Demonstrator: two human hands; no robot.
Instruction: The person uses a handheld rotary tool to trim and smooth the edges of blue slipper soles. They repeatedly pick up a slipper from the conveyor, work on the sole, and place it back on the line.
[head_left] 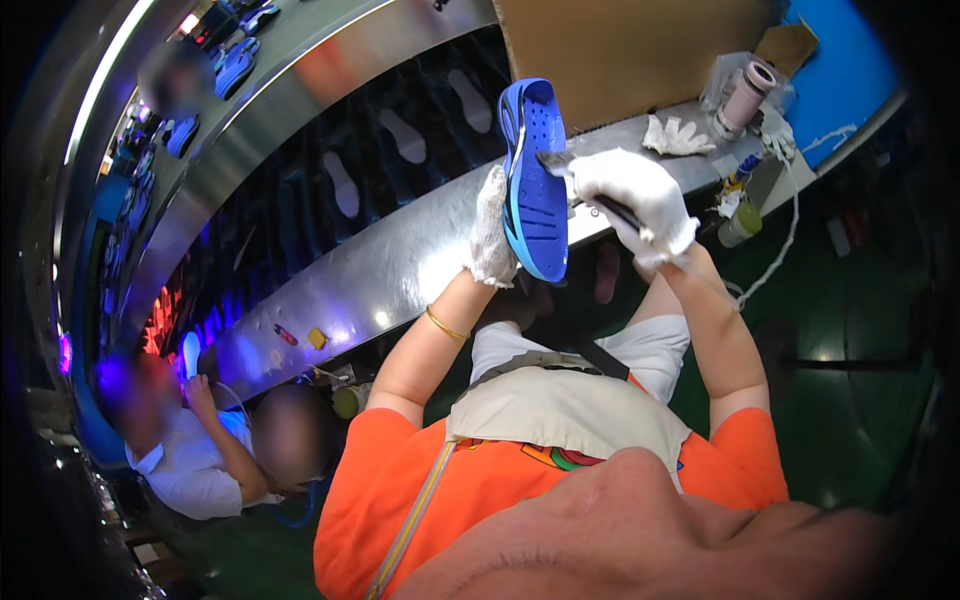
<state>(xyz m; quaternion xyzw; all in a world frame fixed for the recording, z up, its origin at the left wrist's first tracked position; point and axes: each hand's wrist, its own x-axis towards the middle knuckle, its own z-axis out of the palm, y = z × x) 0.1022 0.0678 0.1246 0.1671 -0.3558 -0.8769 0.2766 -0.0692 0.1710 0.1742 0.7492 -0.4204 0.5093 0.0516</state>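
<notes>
Blue rubber shoe sole [535, 190], moulded with rows of small round holes and a paler blue rim, stands almost upright between our two white-gloved hands, its long axis running from the toe at the top, away from us, down to the heel nearest our chest. Our left hand [491, 232] has closed around the sole's left edge near the lower half, fingers wrapped behind it, so this hand carries the sole in the air above the curved shiny metal bench [390, 265]. Our right hand [637, 200] sits just to the right of the sole, closed around a slim dark-handled brush [590, 190] whose tip reaches left and touches the sole's upper right rim. So the sole lies directly between the hands, gripped on its left flank and met by the tool on its right; the left hand is the nearer one, being in full contact. Farther right on the bench lie a crumpled pair of white gloves [677, 135] and a pinkish roll of tape [745, 93], well apart from the sole.
</notes>
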